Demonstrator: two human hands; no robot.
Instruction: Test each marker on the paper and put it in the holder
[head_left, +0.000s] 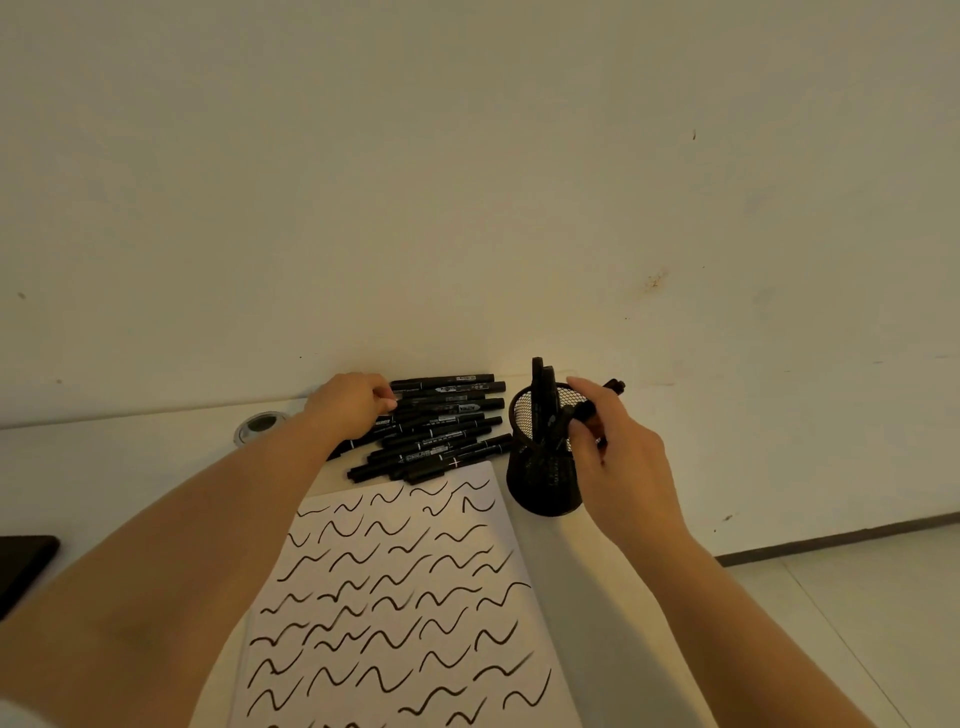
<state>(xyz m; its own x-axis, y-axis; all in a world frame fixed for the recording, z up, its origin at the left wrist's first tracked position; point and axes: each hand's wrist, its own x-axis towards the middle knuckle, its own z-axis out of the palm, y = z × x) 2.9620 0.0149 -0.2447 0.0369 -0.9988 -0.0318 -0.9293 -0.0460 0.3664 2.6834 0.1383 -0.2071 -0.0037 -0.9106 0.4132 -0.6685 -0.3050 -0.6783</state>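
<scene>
Markers (441, 423) piled: left hand (353, 402) seemingly pinches one; right hand (615, 447) grips a marker (597, 402) over the holder (545, 467).

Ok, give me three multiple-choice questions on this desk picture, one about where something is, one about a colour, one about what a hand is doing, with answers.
1. Where does the mesh holder stand?
A. right of the paper
B. on the paper
C. left of the marker pile

2. What colour are the squiggles?
A. red
B. black
C. blue

3. What is the right hand doing?
A. lying flat
B. writing on paper
C. holding a marker at the holder

Answers: A, it stands off the sheet's right edge; B, every stroke is black; C, its fingers curl round a marker over the rim.
</scene>
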